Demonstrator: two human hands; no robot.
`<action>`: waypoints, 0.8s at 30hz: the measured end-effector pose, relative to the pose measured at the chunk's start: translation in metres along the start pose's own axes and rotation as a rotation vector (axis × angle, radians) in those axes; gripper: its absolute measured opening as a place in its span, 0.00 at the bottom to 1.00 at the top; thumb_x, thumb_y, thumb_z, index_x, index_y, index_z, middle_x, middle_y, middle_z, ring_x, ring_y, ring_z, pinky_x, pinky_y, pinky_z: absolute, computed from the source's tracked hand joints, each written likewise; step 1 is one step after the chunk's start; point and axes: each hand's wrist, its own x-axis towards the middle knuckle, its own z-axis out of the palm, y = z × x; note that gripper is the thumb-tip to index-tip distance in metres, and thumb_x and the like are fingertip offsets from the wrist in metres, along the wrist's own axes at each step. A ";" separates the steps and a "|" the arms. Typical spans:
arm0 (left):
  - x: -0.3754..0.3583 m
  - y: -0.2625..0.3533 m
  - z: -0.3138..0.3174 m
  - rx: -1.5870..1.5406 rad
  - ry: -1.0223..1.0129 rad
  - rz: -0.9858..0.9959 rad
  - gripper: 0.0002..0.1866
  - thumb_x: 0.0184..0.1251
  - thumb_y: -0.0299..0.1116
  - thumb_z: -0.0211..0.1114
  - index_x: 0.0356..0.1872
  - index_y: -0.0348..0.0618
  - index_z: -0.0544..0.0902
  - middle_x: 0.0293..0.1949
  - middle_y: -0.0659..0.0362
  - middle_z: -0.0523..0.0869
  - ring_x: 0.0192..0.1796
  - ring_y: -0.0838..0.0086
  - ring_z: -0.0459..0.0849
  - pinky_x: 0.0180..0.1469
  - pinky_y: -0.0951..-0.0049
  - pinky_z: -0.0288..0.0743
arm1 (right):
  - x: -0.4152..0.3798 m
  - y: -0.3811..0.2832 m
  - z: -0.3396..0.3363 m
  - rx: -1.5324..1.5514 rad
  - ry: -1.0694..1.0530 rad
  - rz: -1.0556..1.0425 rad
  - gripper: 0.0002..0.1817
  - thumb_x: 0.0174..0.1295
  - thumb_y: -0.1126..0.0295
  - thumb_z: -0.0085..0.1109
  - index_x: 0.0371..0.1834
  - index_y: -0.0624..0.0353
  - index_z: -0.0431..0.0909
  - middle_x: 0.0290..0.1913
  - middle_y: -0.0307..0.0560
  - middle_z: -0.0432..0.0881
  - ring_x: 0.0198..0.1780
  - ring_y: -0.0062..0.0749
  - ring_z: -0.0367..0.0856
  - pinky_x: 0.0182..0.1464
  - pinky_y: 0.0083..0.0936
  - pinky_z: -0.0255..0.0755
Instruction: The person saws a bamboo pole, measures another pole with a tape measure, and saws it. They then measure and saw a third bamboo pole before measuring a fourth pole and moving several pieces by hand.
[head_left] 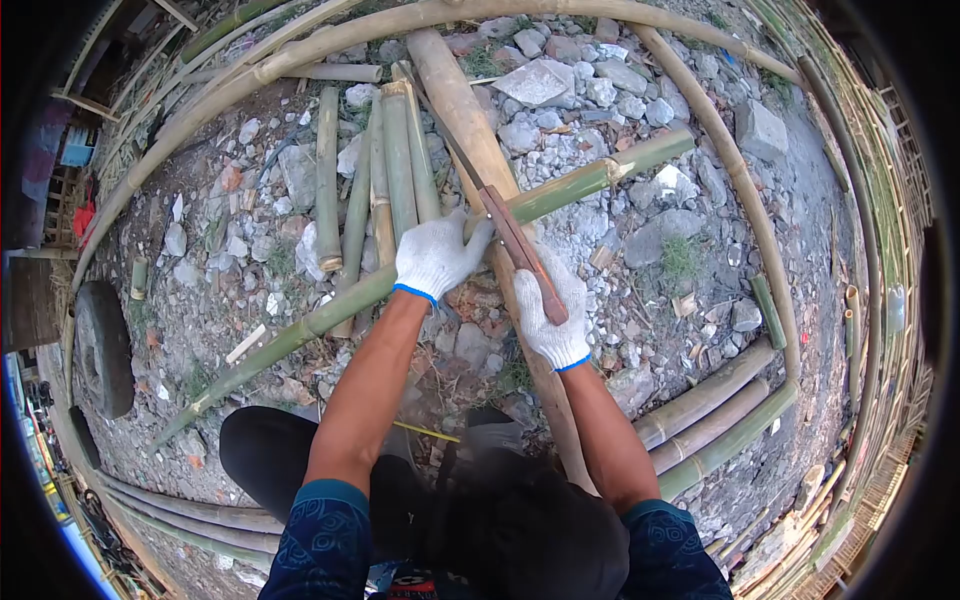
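A long green bamboo pole point(325, 312) lies slantwise over a thick timber beam point(455, 95). My left hand point(435, 255), in a white knitted glove with a blue cuff, is closed over this pole just left of the beam. In the same kind of glove, my right hand point(555, 310) grips the brown wooden handle of a hand saw point(520, 245). The saw's dark, narrow blade is seen nearly edge-on, running up and left from the handle over the beam. Whether its teeth touch the bamboo is hard to tell.
Several short bamboo pieces point(328, 180) lie beyond my left hand. Rubble and stones point(540, 82) cover the ground. More cut bamboo point(710, 395) lies at the right, and a dark round tyre-like object point(103, 348) at the left. A yellow strip point(428, 432) lies near my legs.
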 end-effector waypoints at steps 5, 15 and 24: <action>0.002 -0.001 -0.002 -0.025 0.028 0.003 0.33 0.79 0.63 0.52 0.52 0.42 0.90 0.38 0.38 0.92 0.44 0.43 0.92 0.49 0.45 0.84 | -0.056 -0.012 -0.047 -0.138 -0.092 0.043 0.26 0.69 0.62 0.67 0.66 0.65 0.82 0.50 0.63 0.90 0.49 0.60 0.91 0.52 0.42 0.84; 0.004 0.001 0.003 -0.026 0.027 -0.006 0.33 0.80 0.63 0.51 0.58 0.44 0.88 0.39 0.37 0.91 0.46 0.41 0.92 0.50 0.44 0.84 | -0.152 -0.029 -0.110 -0.131 -0.141 0.168 0.30 0.68 0.55 0.65 0.65 0.68 0.82 0.49 0.63 0.92 0.49 0.55 0.94 0.50 0.41 0.86; 0.018 -0.014 -0.003 0.027 0.039 0.006 0.33 0.81 0.63 0.50 0.61 0.46 0.88 0.38 0.36 0.91 0.45 0.41 0.92 0.50 0.43 0.84 | -0.036 -0.038 -0.031 -0.193 -0.068 0.086 0.25 0.68 0.64 0.69 0.66 0.61 0.82 0.48 0.61 0.91 0.46 0.60 0.91 0.47 0.42 0.83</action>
